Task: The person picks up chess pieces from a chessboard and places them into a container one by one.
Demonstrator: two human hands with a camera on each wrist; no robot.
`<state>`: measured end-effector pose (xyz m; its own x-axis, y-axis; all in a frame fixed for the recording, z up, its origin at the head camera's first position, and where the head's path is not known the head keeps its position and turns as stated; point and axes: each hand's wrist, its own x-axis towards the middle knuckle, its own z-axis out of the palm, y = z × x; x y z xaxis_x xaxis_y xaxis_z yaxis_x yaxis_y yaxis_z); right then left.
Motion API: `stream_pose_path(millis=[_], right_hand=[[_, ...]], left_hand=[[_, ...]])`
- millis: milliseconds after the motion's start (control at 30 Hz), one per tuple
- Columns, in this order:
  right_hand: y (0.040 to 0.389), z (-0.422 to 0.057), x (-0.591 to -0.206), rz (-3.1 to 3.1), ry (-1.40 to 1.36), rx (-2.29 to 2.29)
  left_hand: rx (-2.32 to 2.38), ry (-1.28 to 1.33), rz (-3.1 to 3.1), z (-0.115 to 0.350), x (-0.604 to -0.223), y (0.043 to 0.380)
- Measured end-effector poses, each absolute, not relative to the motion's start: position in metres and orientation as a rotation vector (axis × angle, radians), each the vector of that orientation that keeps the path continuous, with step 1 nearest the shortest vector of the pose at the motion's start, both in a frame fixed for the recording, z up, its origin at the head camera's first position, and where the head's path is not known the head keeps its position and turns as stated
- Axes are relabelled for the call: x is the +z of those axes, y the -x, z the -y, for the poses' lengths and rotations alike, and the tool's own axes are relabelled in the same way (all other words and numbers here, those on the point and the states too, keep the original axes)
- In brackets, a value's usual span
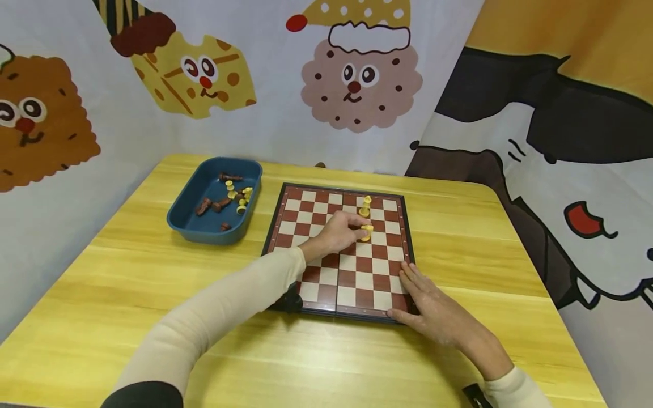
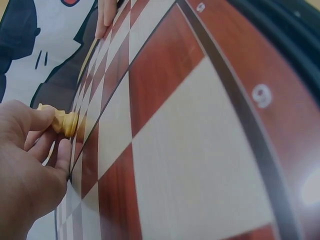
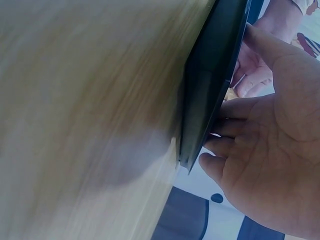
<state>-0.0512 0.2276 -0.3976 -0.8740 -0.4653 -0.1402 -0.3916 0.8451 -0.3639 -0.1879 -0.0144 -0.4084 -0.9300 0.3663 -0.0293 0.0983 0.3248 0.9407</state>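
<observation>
A red and cream chessboard [image 1: 364, 280] with a dark rim lies on the table. My left hand [image 1: 334, 233] reaches over it and pinches a small yellow chess piece [image 1: 367, 233] between thumb and fingers. In the left wrist view, this yellow piece's round base [image 2: 71, 125] is right at the squares. Just behind it on the board, a second yellow chess piece [image 1: 365, 207] stands upright. My right hand [image 1: 433, 306] rests at the board's near right corner, fingers extended over the rim. The right wrist view shows its fingers [image 3: 235, 125] along the board's dark side.
Left of the board stands a blue tray [image 1: 176, 218] with several brown chess pieces [image 1: 221, 204] and yellow pieces [image 1: 231, 190] lying in it. The yellow wooden table [image 1: 316, 362] extends around the board. Behind it hangs a cartoon-printed cloth [image 1: 275, 136].
</observation>
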Motion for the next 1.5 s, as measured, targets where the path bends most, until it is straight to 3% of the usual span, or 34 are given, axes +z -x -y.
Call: stream_pose_path(millis=[933, 1500], right_hand=[[0.050, -0.229, -0.400, -2.769, 0.665, -0.509], [0.050, -0.228, -0.403, -2.718, 0.693, -0.519]], left_hand=[[1.781, -0.379, -2.386, 0.026, -0.404, 0.192], [1.783, -0.348, -2.431, 0.079, -0.388, 0.189]])
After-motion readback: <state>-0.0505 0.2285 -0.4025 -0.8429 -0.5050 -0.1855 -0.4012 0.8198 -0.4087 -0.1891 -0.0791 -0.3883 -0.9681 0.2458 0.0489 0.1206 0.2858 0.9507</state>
